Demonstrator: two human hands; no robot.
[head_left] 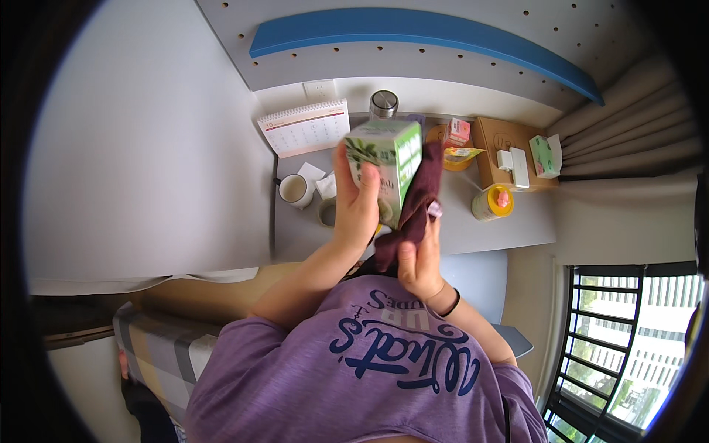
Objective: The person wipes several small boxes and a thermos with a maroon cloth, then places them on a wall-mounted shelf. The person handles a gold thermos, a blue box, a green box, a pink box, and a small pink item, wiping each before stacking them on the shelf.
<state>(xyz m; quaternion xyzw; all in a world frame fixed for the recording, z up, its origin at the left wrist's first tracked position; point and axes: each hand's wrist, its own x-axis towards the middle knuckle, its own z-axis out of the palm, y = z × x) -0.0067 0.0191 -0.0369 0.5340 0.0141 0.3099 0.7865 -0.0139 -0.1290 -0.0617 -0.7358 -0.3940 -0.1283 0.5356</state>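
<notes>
My left hand (357, 207) grips a green and white printed carton (382, 160) by its left side, thumb on the front face. The carton is held up, tilted, above the desk. In my right hand (424, 266) is a dark maroon cloth (418, 205) with a small pale tag. The cloth lies along the carton's lower right edge; whether it touches all along cannot be made out. Partly hidden behind my left wrist is a grey roll or ring-shaped thing (327, 212) on the desk (454, 232).
Left on the desk are a white mug (294, 189), papers (312, 171) and a desk calendar (304, 128). A steel-lidded bottle (384, 104) stands behind. Rightward are a yellow-lidded canister (492, 204), a cardboard box (498, 149), a pink box (457, 132) and a tissue pack (545, 156). A blue shelf (410, 26) overhangs.
</notes>
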